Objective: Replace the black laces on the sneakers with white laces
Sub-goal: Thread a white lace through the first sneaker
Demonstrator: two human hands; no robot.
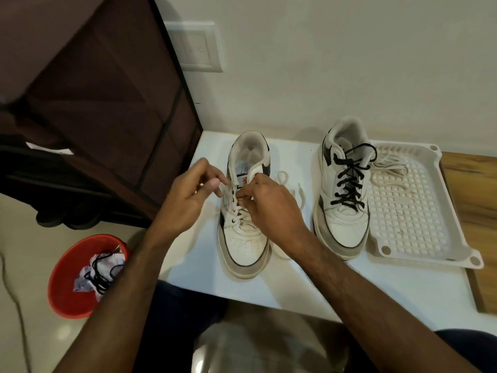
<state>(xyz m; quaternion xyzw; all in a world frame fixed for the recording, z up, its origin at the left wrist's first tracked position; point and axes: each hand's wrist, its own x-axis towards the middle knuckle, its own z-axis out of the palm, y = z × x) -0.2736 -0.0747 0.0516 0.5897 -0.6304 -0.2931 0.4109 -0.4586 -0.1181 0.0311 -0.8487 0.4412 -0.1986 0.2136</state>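
Note:
Two white sneakers stand on a white table (pixel 204 265), toes toward me. The left sneaker (pixel 243 243) is partly threaded with a white lace (pixel 240 215). My left hand (pixel 188 200) pinches one end of that lace at the shoe's left eyelets. My right hand (pixel 271 208) pinches the lace over the tongue, and its loose end (pixel 300 193) trails on the table to the right. The right sneaker (pixel 340 227) carries a black lace (pixel 349 184). Another white lace (pixel 388 166) lies in the tray. A removed black lace (pixel 100 273) sits in the red bowl.
A white perforated plastic tray (pixel 419 230) lies right of the sneakers, partly over a wooden surface (pixel 476 200). A red bowl (pixel 67 286) with crumpled paper is on the floor at left. A dark brown fabric cabinet (pixel 94 109) stands at the left. The wall is close behind the table.

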